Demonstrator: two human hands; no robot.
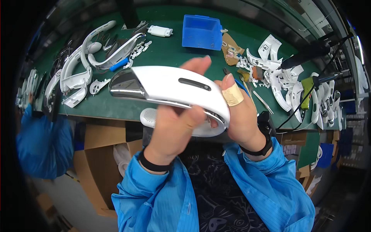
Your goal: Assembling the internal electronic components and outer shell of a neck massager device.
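Note:
Both my hands hold a long white plastic shell (pixel 170 87) with a chrome tip at its left end and a dark slot on top, raised above the front edge of the green table (pixel 170 50). My left hand (pixel 176 123) grips it from below, fingers reaching up behind it. My right hand (pixel 239 112), with a tan plaster on one finger, clasps its right end. A second white piece with a perforated round end (pixel 148 116) lies under the shell.
A blue bin (pixel 202 31) stands at the back. Curved white shells (pixel 83 63) lie at the left and several white parts (pixel 284 79) at the right, with a yellow-green tool (pixel 307 91) and cables. Another person's blue sleeve (pixel 42 143) is at the left; cardboard boxes (pixel 104 154) sit below.

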